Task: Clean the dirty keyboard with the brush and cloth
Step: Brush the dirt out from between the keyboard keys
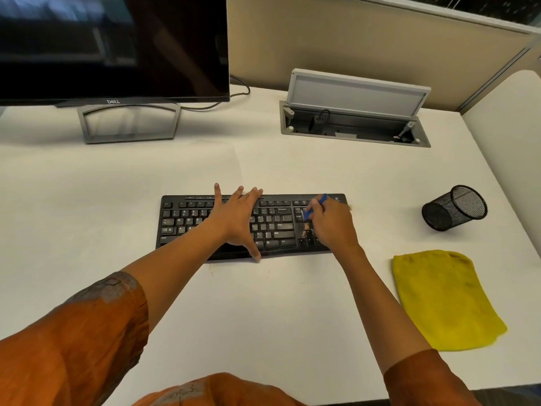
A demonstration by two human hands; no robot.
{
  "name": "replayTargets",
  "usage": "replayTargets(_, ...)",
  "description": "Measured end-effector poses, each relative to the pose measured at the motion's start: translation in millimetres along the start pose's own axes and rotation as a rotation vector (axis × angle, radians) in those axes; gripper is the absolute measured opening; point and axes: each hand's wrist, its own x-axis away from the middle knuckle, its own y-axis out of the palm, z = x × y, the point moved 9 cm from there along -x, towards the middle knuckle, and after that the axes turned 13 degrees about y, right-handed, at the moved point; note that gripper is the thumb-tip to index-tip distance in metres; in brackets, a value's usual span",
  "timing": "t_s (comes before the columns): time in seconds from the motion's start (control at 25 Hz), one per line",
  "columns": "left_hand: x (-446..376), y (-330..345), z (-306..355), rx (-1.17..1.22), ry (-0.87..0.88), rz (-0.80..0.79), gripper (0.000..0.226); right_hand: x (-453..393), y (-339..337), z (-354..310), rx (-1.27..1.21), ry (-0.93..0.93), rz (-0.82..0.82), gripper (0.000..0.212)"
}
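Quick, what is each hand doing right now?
Left hand: open, fingers spread flat on the keyboard.
Right hand: closed, gripping the blue brush.

A white worktop (263,303) fills most of the frame, matte and evenly lit. At upper left stands a dark monitor (111,45) on a grey open-frame stand (128,123), a black cable (231,95) trailing behind it. A beige partition panel (366,36) with a grey metal edge runs along the back. In the upper middle, a grey cable hatch (355,112) is set into the worktop, its lid tilted up. A rounded white side panel (509,136) rises at right.
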Motion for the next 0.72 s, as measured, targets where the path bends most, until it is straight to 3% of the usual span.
replayTargets(0.12,-0.1,1.2,-0.5,-0.001,0.003,0.000,0.161,3.2,-3.9,3.1,0.044,0.005,0.023,0.037)
replayTargets(0.28,-1.2,0.7,-0.8,-0.011,-0.002,-0.004,0.162,0.9,-14.3,-8.3,-0.120,-0.037,0.059,0.033)
replayTargets(0.52,-2.3,1.6,-2.0,-0.003,0.000,0.001,0.163,11.4,-6.9,12.9,-0.045,-0.003,0.006,0.035)
replayTargets(0.72,-1.9,1.0,-0.7,-0.005,0.000,-0.006,0.162,5.8,-19.6,0.8,-0.188,-0.060,0.053,0.031)
